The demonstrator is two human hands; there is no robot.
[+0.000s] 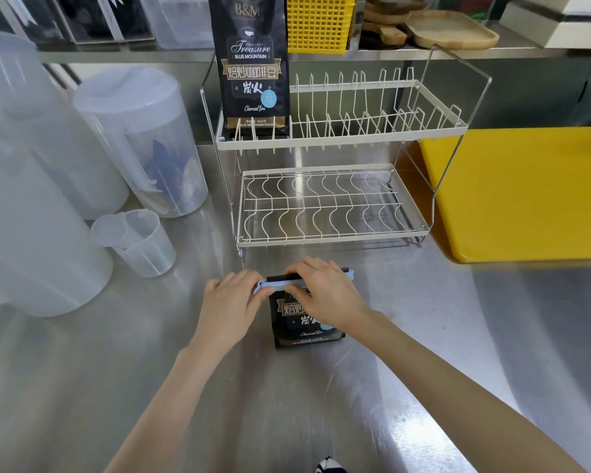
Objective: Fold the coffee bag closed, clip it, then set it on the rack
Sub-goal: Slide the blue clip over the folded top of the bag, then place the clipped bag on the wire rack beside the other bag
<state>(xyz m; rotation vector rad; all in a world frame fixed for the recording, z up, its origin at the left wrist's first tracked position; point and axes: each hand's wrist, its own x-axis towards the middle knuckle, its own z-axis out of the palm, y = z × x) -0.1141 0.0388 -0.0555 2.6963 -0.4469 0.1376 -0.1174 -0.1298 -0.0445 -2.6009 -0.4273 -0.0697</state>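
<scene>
The small black coffee bag (306, 322) stands on the shiny steel tabletop (423, 336), right under both hands. The left hand (232, 302) and right hand (325, 291) pinch the long blue plastic clip (276, 285) lying left-to-right across its folded top. The white wire rack (338, 199) sits just beyond, farther away.

— What is the worktop (406, 336) made of?
— Brushed steel, smooth, with a soft sheen.
— And the rack (338, 138) on it?
— Thin wire, cream-coated (bare shiny metal at the side frames). Left of the rack, the jugs (144, 141) are frosted translucent plastic; right of it, the tray (526, 192) is glossy yellow plastic.
— The coffee bag (304, 322)?
— Matt black film, pale blue plastic clip (280, 285).
</scene>
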